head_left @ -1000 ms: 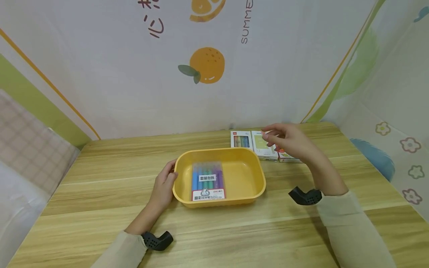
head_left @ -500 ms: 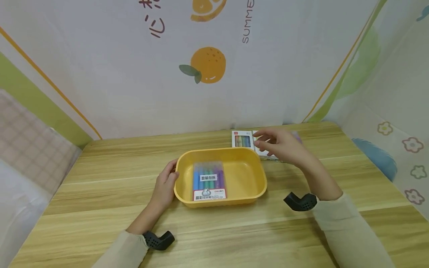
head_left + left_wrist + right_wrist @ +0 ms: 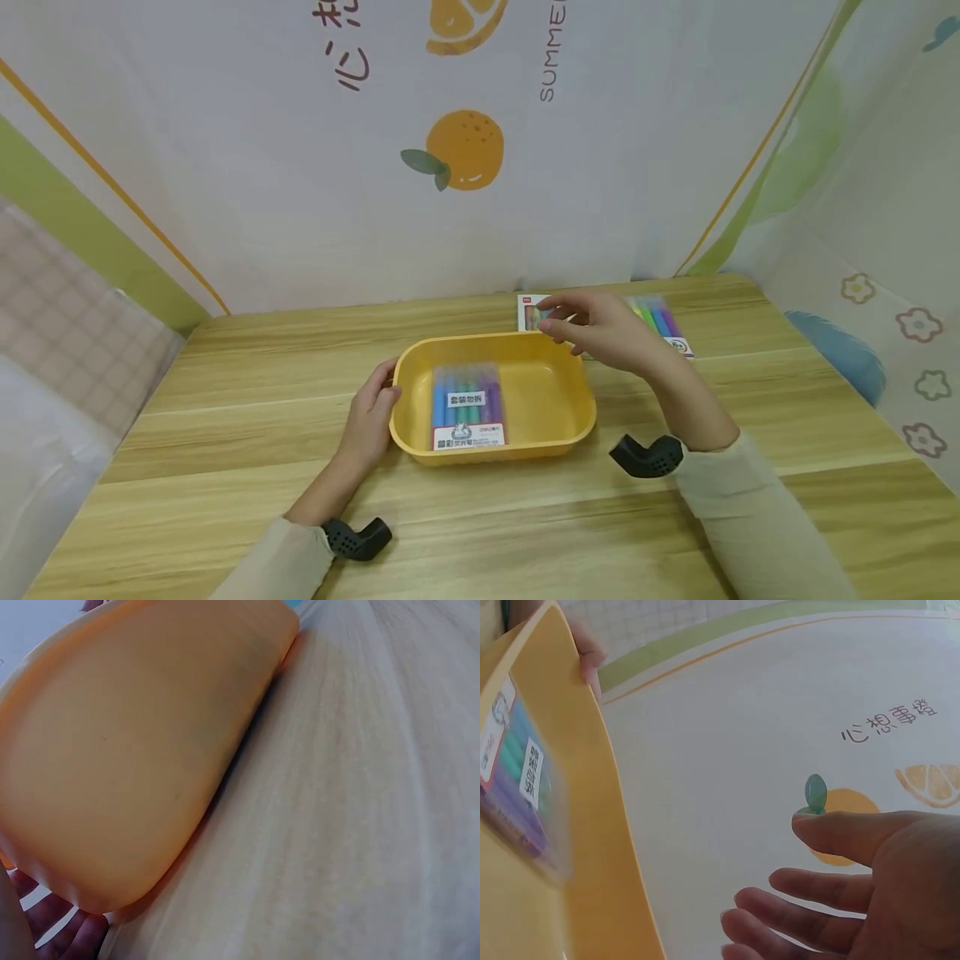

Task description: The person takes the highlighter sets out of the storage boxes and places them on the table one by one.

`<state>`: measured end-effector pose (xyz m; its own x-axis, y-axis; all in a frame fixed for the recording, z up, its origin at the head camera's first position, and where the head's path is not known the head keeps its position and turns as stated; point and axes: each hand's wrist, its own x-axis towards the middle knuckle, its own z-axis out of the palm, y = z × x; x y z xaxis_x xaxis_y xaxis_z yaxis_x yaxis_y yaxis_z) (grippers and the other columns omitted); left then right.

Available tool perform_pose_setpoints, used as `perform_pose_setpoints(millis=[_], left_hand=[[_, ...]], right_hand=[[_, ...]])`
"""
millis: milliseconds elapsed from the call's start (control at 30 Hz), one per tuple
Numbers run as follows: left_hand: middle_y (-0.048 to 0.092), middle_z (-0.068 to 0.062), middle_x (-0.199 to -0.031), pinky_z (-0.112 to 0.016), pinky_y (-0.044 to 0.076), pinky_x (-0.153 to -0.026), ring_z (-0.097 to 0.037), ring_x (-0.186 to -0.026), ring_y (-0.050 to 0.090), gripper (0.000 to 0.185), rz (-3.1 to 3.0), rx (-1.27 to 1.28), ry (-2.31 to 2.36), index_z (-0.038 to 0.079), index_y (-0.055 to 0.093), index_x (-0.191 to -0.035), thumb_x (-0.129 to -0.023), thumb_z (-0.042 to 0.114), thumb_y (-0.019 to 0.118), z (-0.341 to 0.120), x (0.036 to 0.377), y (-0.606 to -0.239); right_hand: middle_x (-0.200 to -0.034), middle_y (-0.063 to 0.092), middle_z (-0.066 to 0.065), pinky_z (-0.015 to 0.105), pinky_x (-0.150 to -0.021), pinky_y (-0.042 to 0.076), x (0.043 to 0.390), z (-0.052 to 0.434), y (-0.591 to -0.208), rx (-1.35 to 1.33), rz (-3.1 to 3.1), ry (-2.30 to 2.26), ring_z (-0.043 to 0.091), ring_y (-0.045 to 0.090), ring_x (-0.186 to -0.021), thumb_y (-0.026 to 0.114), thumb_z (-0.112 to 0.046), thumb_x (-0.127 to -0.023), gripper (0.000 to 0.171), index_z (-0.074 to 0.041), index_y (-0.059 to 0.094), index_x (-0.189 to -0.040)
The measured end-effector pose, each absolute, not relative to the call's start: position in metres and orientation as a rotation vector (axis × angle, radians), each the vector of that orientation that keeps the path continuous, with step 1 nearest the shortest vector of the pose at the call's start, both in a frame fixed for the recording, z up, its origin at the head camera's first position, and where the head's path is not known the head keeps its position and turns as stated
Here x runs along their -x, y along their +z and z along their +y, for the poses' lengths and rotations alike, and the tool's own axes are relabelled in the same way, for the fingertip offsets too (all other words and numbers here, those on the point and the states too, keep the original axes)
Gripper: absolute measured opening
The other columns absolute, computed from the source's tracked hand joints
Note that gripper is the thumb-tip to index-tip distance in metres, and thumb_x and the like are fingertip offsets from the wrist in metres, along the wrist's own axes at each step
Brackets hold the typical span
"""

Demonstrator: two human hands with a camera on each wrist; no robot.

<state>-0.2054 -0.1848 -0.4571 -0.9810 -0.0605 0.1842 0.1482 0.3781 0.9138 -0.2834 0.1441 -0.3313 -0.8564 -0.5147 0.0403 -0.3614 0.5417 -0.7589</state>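
My left hand (image 3: 367, 417) grips the left end of a yellow plastic basin (image 3: 551, 392), thumb at the rim and fingers around the outer wall. In the left wrist view, fingers (image 3: 71, 930) show under the basin's edge. Inside the basin, toward its left, lies a clear pack of highlighter pens (image 3: 467, 412) in blue, green and purple, with a white label. My right hand (image 3: 603, 333) hovers over the basin's back right corner, fingers loosely bent. The right wrist view shows that same hand (image 3: 885, 877) holding nothing, thumb and fingers apart.
Behind the basin stands a white box with coloured sticks in its window (image 3: 529, 317), partly covered by my right hand. Another clear pack of coloured pens (image 3: 662, 323) lies to its right. A fabric backdrop printed with oranges (image 3: 465, 150) rises behind the wooden table (image 3: 262, 383).
My right hand has moved left, from over the boxes to the basin's back right corner. The pen pack at the right now shows. My left hand and the basin stay put.
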Motion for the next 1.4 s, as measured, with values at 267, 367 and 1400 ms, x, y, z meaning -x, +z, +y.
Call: perform_pose_setpoints(millis=[267,367,1400], left_hand=[[0.062,-0.021,-0.135,-0.019,0.053,-0.084,-0.032,-0.110,0.064,0.047,-2.455,0.069,-1.651,0.006,0.051,-0.145,-0.101,0.013,0.037,-0.185,0.205,-0.456],[0.062,-0.021,-0.135,-0.019,0.053,-0.084,-0.033,-0.111,0.064,0.047,-2.453,0.077,-1.664,0.006,0.051,-0.145,-0.101,0.012,0.037,-0.185,0.205,-0.457],[0.063,-0.021,-0.133,-0.020,0.052,-0.084,-0.033,-0.111,0.063,0.047,-2.440,0.067,-1.663,0.006,0.052,-0.144,-0.100,0.012,0.038,-0.184,0.205,-0.456]], right_hand=[[-0.117,0.072,0.013,0.038,-0.073,0.060,0.275,0.120,-0.325,0.775,2.512,-1.180,0.021,0.068,-0.090,0.064,-0.035,-0.098,0.044,-0.012,0.062,-0.136],[-0.117,0.072,0.012,0.039,-0.074,0.061,0.271,0.110,-0.325,0.767,2.484,-1.159,0.021,0.069,-0.090,0.063,-0.036,-0.098,0.045,-0.012,0.060,-0.137],[-0.108,0.071,0.019,0.035,-0.062,0.061,0.279,0.073,-0.360,0.600,2.456,-1.112,0.031,0.072,-0.086,0.063,-0.036,-0.098,0.045,-0.007,0.062,-0.132]])
